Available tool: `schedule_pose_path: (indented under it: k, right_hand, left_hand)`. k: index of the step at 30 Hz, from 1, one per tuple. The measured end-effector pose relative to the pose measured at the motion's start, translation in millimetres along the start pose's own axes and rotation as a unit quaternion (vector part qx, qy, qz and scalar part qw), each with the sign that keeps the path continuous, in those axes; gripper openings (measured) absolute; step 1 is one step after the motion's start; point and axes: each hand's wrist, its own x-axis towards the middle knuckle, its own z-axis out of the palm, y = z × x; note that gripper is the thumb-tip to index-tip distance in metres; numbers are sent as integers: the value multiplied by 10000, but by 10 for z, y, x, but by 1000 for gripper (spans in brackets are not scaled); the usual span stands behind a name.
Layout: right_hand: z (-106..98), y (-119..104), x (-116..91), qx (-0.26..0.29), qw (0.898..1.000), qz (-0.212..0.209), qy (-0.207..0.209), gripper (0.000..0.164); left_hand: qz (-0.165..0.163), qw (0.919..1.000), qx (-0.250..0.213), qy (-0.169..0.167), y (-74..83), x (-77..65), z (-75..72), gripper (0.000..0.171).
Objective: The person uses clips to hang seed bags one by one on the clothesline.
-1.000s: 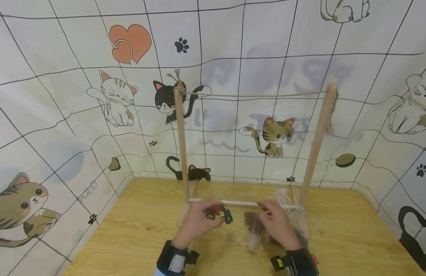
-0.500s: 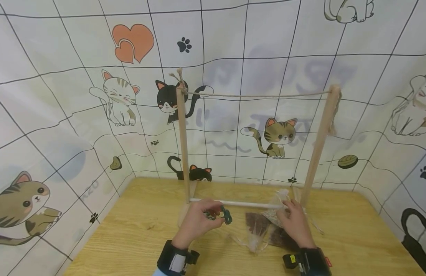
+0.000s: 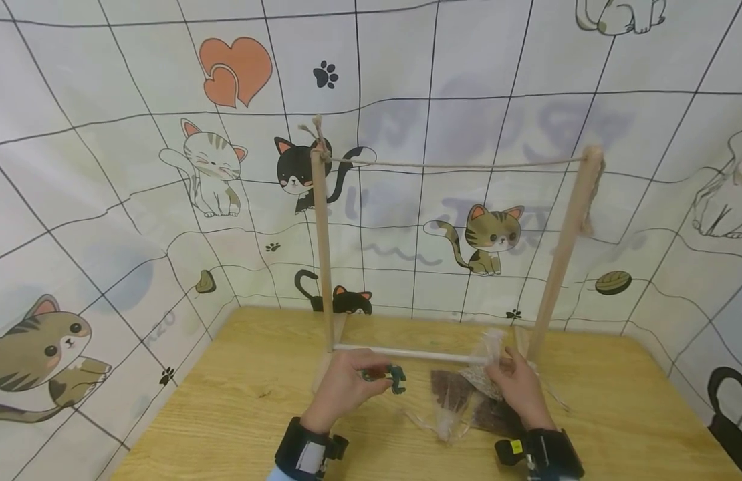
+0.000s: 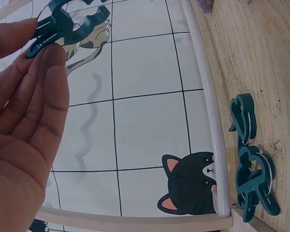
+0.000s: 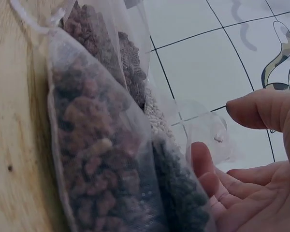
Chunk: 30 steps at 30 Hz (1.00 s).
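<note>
My left hand (image 3: 347, 382) pinches a small dark green clip (image 3: 398, 379) between thumb and fingertips, above the table. In the left wrist view the notched mouth of this clip (image 4: 70, 26) is spread apart. My right hand (image 3: 520, 386) is at a sheer drawstring bag of pale grains (image 3: 480, 379). In the right wrist view its thumb stands apart from the fingers, with the bag's clear top between them and the fingertips beside the bags. Close by lie a bag of reddish-brown pieces (image 3: 452, 389) and a dark-filled bag (image 3: 494, 415).
Two wooden posts, left (image 3: 323, 254) and right (image 3: 562, 257), carry a twine line (image 3: 455, 165) across their tops. Low between them runs a white rod (image 3: 389, 351). More green clips (image 4: 253, 179) lie on the wooden table (image 3: 226, 387). A cat-print sheet (image 3: 395, 220) hangs behind.
My right hand has moved to the right, to the bag of pale grains, uncovering the other bags. The left hand stays in place; its clip's mouth now shows wider apart.
</note>
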Motion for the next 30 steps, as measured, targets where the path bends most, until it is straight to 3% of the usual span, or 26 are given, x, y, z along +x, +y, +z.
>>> schedule_pose_path:
  k: [10,15,21,26,30]
  right_hand:
    - [43,-30,13,-164,9996,-118,215,62]
    - [88,-3,22,-496,9968,-431,463,24]
    - [123,9,21,-683,9920,-700,797,34]
    - [125,-43,3,-695,9893,-847,959,30]
    - [114,-134,-35,-647,9874,-1002,1037,30]
  left_hand:
    - [-27,10000,36,-50,-26,-4,12,17]
    - [-15,10000,71,-30,-13,-5,17,13]
    - [-205,9997,120,-54,10,-3,26,13]
    - [-368,9991,181,-68,29,-5,25,13]
    - [-303,9990,316,-6,36,-13,25,14]
